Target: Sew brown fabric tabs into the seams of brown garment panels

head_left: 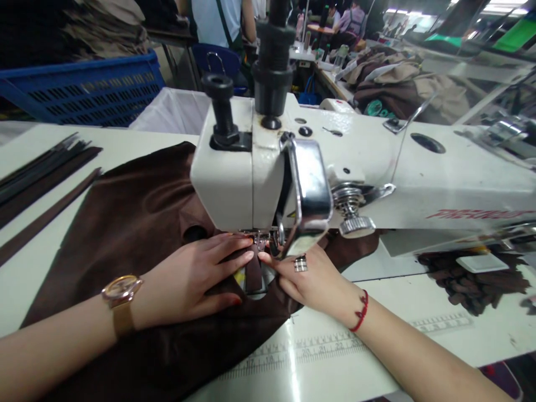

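A piece of dark brown fabric (125, 223) spreads across the table and under the head of a white sewing machine (226, 184). My left hand (201, 279) lies flat on this fabric, fingers stretched toward the presser foot (260, 239). On the other side of the foot, my right hand (312, 276) has its index fingertip close to a narrow brown strip (253, 271). Its other fingers are bent at the fabric's edge and partly hidden. The strip runs under the foot, between both hands. A shiny metal guard (312, 190) hides part of the needle area.
Dark strips (46, 173) lie on the table at left. A blue basket (84, 89) stands behind them. Brown pieces (473, 279) with a small white block (481, 262) lie at right. A printed ruler (301, 354) runs along the front. A person (221, 25) sits beyond the machine.
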Tool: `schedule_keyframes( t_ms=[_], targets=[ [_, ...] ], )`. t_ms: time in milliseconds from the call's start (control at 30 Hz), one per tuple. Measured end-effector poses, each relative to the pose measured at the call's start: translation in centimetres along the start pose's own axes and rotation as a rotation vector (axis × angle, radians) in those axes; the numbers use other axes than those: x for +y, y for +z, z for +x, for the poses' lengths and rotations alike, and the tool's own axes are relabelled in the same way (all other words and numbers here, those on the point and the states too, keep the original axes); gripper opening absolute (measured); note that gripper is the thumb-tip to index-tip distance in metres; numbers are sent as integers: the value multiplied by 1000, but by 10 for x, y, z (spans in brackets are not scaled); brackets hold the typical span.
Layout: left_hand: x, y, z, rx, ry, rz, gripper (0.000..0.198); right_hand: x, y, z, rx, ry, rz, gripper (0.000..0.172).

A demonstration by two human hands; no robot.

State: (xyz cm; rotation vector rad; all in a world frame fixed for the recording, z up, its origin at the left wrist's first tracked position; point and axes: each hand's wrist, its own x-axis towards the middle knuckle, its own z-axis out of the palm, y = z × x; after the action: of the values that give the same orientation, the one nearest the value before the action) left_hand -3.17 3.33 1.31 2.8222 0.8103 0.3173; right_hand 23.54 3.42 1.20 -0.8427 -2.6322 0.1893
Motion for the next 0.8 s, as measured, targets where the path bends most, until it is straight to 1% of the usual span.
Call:
schedule_keyframes(
  t_ms=[167,367,533,667,733,800],
  targets=[
    [1,-1,2,47,21,-28,60,-1,-1,-1,-31,2,2,37],
    [2,-2,1,23,9,-17,59,-4,-3,-1,-48,9,-29,40],
    [0,-2,1,46,5,-48,61,-1,2,0,-50,14,-21,41],
    [-3,0,1,3,19,-17,61,-6,-2,-2,-74,47,-20,40],
    [-4,1,0,-13,21,-3,60,-15,-7,-10,-41,103,-47,38],
    [-4,2,-2,-18,5,7,59,-25,-13,-23,21,230,-104,35]
  ],
)
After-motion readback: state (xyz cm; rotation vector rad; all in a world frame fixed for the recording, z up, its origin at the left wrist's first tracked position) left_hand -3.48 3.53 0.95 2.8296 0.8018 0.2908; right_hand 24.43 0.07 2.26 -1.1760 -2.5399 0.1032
